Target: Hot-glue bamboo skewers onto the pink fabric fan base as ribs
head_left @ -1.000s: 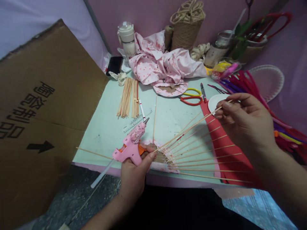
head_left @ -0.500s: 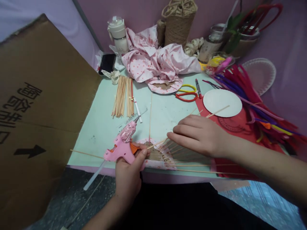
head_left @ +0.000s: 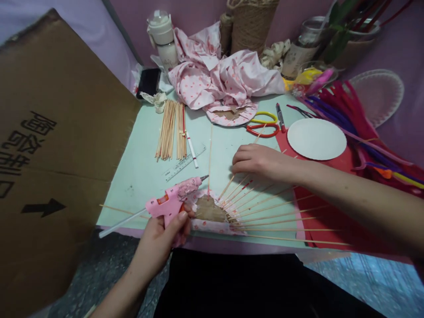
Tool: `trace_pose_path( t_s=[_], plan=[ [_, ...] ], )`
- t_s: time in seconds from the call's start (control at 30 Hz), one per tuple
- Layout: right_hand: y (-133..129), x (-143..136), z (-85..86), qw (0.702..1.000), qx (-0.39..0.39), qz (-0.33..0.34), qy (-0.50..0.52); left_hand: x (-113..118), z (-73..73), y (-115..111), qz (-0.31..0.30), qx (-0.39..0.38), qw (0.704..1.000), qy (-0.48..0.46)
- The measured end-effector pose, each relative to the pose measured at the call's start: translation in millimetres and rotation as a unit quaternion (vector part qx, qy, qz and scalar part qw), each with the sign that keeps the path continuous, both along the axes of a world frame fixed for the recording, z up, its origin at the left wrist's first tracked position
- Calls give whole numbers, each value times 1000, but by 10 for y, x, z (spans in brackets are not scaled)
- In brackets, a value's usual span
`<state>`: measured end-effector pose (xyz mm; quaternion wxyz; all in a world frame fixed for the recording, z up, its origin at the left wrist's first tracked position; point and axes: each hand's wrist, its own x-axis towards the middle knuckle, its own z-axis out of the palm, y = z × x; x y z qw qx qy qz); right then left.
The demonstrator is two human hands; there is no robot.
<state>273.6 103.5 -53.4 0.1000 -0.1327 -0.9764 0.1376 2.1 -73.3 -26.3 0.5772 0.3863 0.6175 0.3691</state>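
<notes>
My left hand (head_left: 167,234) is wrapped round the handle of a pink glue gun (head_left: 167,198), whose nozzle points right and slightly up. A clear glue stick (head_left: 122,223) sticks out of its back. My right hand (head_left: 261,163) has its fingers closed on a thin wooden stick (head_left: 226,188), covering its middle. This stick's lower end meets a half-round cardboard piece (head_left: 210,210) edged with pink dotted cloth, at the table's front. Several other sticks (head_left: 265,217) fan out from that piece to the right, and one upright stick (head_left: 210,154) rises from its top.
A stick bundle (head_left: 168,132), a ruler (head_left: 182,165) and scissors (head_left: 265,129) lie further back. Crumpled dotted cloth (head_left: 228,79) and twine (head_left: 253,26) stand behind. A white paper plate (head_left: 316,138) and pipe cleaners (head_left: 347,115) are right; a cardboard box (head_left: 66,145) walls the left.
My left fingers have come off the stick, and the glue gun has tilted flatter towards the right. My right hand has moved the stick onto the cloth-edged piece. The view has shifted slightly.
</notes>
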Motion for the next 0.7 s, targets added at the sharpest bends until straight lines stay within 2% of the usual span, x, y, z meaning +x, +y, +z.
trace_pose_path(
  t_s=[0.13, 0.3, 0.37, 0.53, 0.7],
  plan=[
    [23, -32, -69, 1000, -6, 1, 4, -138, 80, -4, -57, -32, 997, 37],
    [49, -25, -107, 1000, 11, -4, 12, -197, 115, -6, -65, -44, 995, 68],
    [43, -19, -112, 1000, 19, -6, 12, -208, 145, 9, -86, -68, 990, 92],
    [0, -13, -104, 1000, 19, 3, 0, -238, 296, 91, -203, -130, 952, 189],
    [-11, 29, -58, 1000, 5, -8, 11, -234, 430, 182, -246, -130, 929, 242]
  ],
)
